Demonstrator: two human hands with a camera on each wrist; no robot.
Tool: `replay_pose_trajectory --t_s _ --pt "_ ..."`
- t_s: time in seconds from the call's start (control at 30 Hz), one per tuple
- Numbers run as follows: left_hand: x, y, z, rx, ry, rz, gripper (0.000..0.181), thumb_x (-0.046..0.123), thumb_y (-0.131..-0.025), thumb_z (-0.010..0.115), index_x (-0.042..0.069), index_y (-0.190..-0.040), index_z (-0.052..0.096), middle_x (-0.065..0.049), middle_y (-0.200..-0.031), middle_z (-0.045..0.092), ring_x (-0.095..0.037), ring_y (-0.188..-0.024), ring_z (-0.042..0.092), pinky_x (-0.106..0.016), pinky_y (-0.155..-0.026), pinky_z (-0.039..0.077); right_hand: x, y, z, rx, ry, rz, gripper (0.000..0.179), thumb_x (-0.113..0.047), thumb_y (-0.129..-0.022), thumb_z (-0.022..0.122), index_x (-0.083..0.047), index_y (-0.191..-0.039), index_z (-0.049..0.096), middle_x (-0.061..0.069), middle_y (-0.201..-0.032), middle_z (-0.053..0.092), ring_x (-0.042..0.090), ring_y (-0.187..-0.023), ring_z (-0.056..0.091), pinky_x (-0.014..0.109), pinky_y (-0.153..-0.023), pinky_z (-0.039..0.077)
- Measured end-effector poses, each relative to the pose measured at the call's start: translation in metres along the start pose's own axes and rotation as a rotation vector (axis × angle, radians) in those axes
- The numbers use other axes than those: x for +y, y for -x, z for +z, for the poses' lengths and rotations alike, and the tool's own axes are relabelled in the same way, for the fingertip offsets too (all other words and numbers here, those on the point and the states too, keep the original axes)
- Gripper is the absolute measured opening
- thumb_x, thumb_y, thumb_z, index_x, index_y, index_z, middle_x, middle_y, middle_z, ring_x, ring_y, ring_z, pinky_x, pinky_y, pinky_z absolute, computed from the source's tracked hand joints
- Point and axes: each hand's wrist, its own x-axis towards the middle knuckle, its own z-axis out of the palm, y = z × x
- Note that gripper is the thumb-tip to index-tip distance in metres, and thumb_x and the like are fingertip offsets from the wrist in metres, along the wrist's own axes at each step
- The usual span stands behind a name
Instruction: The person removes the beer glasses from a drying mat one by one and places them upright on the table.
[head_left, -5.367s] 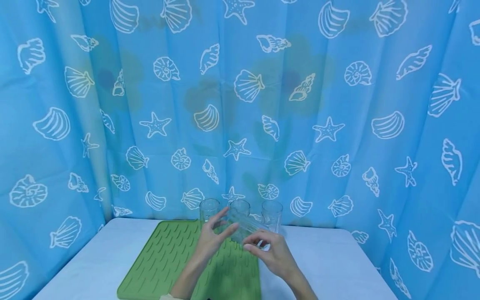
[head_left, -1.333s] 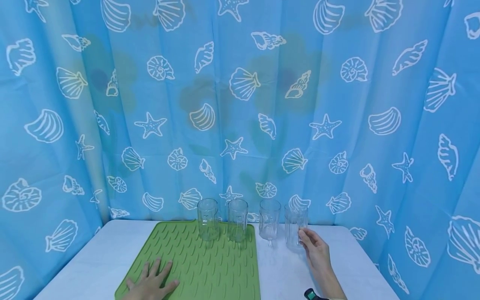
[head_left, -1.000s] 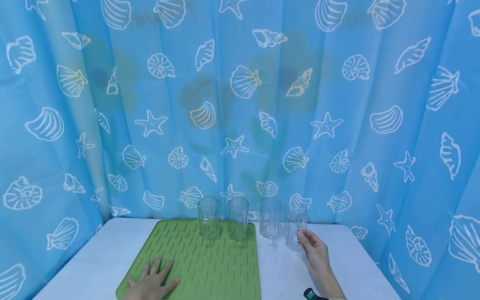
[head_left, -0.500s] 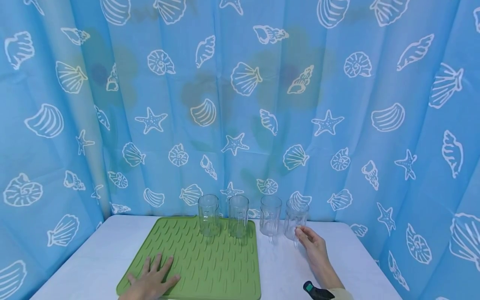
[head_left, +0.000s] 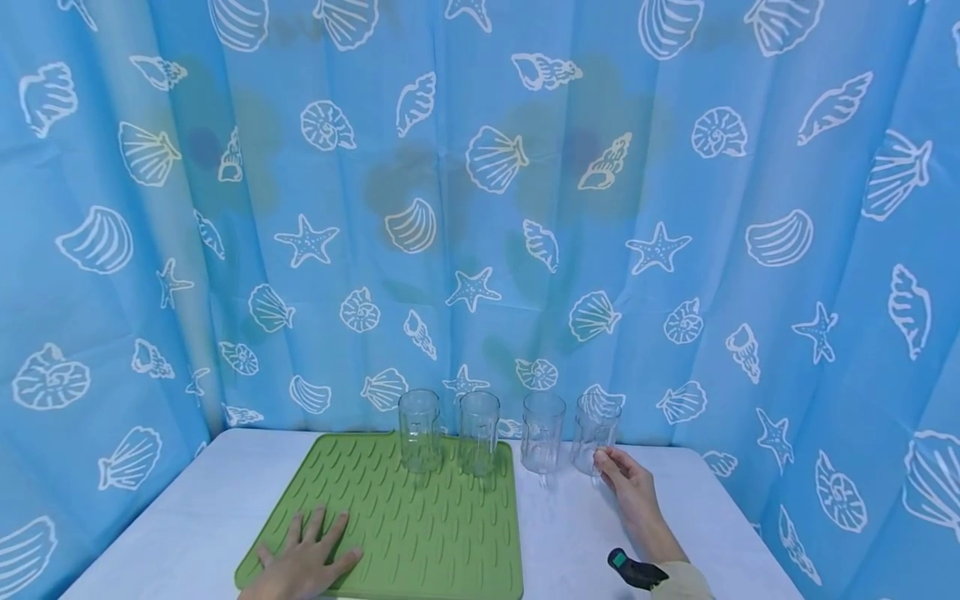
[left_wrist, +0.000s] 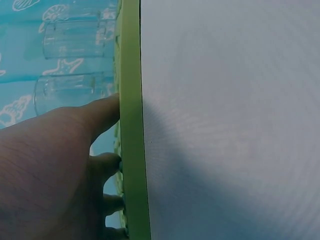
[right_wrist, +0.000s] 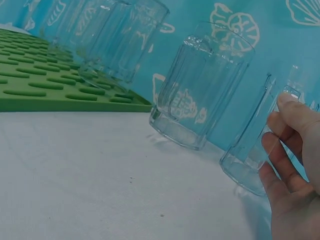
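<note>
My right hand (head_left: 633, 496) pinches the handle of the rightmost clear glass mug (head_left: 595, 425), which stands upright on the white cloth. In the right wrist view, thumb and fingers close on that mug's (right_wrist: 240, 165) handle. To its left another glass mug (head_left: 542, 433) stands on the cloth beside the green ribbed mat (head_left: 420, 533). Two more glass mugs, one at the left (head_left: 420, 437) and one nearer the middle (head_left: 478, 437), stand on the mat's far part. My left hand (head_left: 300, 562) lies with spread fingers on the mat's near left part.
A white-covered table (head_left: 570, 542) extends around the mat. Behind and beside it hangs a blue curtain (head_left: 480, 250) with white shell prints, close behind the row of mugs. In the left wrist view, the mat's front edge (left_wrist: 132, 125) shows thick and raised.
Earlier both hands held a mug tilted over the mat; it now stands upright at the row's right end. Lately my right hand has shifted it slightly back; the left hand stays on the mat.
</note>
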Motion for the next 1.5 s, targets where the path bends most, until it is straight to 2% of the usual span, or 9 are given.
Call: replay_pose_trajectory --t_s 0.4,0.63,0.77,0.87,1.03,1.13,1.23,1.37,1.5 --pt "0.002 0.003 -0.001 0.009 0.000 0.007 0.091 0.074 -0.088 0.045 0.014 -0.155 0.032 -0.029 -0.160 0.015 -0.063 -0.141 0.004 -0.095 -0.091 -0.006 0.004 -0.001 0.005 0.039 -0.007 0.008 0.061 -0.053 -0.095 0.057 -0.008 -0.136 0.053 0.009 -0.135 0.055 -0.006 -0.102 0.055 0.024 -0.108 0.047" --pt "0.002 0.003 0.000 0.016 0.008 0.015 0.090 0.073 -0.089 0.045 0.013 -0.155 0.032 -0.030 -0.160 0.014 -0.064 -0.140 0.003 -0.095 -0.091 -0.007 0.000 -0.001 0.007 0.041 0.014 0.002 0.059 -0.051 -0.098 0.054 -0.007 -0.137 0.050 0.014 -0.141 0.052 0.020 -0.126 0.053 0.030 -0.111 0.044" --pt "0.002 0.002 0.000 0.012 0.009 0.012 0.090 0.073 -0.089 0.045 0.014 -0.155 0.031 -0.030 -0.160 0.014 -0.064 -0.140 0.003 -0.095 -0.091 -0.007 -0.004 0.002 0.007 0.042 0.020 0.006 0.056 -0.047 -0.099 0.053 -0.006 -0.137 0.050 0.015 -0.141 0.052 0.026 -0.131 0.050 0.032 -0.112 0.044" --pt "0.003 0.003 0.000 0.013 0.014 0.010 0.090 0.073 -0.089 0.045 0.013 -0.155 0.031 -0.030 -0.160 0.014 -0.063 -0.141 0.003 -0.095 -0.091 -0.008 -0.007 0.005 0.007 0.046 0.027 0.002 0.054 -0.045 -0.100 0.053 -0.005 -0.136 0.051 0.016 -0.139 0.055 0.022 -0.125 0.055 0.035 -0.111 0.048" --pt "0.003 0.004 -0.002 0.012 0.020 0.010 0.089 0.072 -0.089 0.046 0.013 -0.155 0.032 -0.030 -0.160 0.013 -0.063 -0.141 0.003 -0.095 -0.092 -0.007 -0.013 0.011 0.007 0.076 0.033 -0.004 0.055 -0.047 -0.097 0.058 -0.005 -0.134 0.055 0.015 -0.133 0.059 0.004 -0.104 0.061 0.034 -0.102 0.058" --pt "0.003 0.004 -0.002 0.008 0.013 0.008 0.089 0.072 -0.089 0.045 0.014 -0.155 0.031 -0.029 -0.160 0.013 -0.062 -0.142 0.003 -0.096 -0.090 -0.004 -0.017 0.015 0.009 0.119 0.023 -0.016 0.052 -0.041 -0.098 0.060 -0.005 -0.135 0.055 0.015 -0.132 0.058 0.005 -0.104 0.059 0.027 -0.095 0.061" --pt "0.002 0.004 -0.001 0.006 0.006 0.012 0.090 0.073 -0.089 0.046 0.013 -0.154 0.032 -0.029 -0.160 0.014 -0.063 -0.141 0.004 -0.096 -0.090 -0.005 -0.022 0.018 0.012 0.208 0.002 -0.037 0.048 -0.032 -0.097 0.063 -0.004 -0.135 0.054 0.015 -0.127 0.057 0.012 -0.104 0.057 0.019 -0.084 0.063" --pt "0.002 0.004 -0.001 0.006 0.009 0.010 0.090 0.073 -0.088 0.046 0.013 -0.154 0.032 -0.029 -0.160 0.015 -0.062 -0.142 0.004 -0.095 -0.090 -0.005 -0.033 0.019 0.016 0.343 0.005 -0.067 0.039 -0.031 -0.095 0.065 -0.002 -0.122 0.058 0.011 -0.110 0.058 0.012 -0.090 0.058 0.013 -0.065 0.060" --pt "0.001 0.003 -0.001 0.011 0.007 0.009 0.091 0.074 -0.088 0.046 0.013 -0.154 0.032 -0.029 -0.160 0.015 -0.062 -0.142 0.004 -0.095 -0.090 -0.005 -0.050 0.022 0.018 0.349 0.031 -0.087 0.034 -0.034 -0.096 0.063 -0.003 -0.112 0.060 0.007 -0.103 0.059 0.008 -0.079 0.059 0.016 -0.059 0.058"
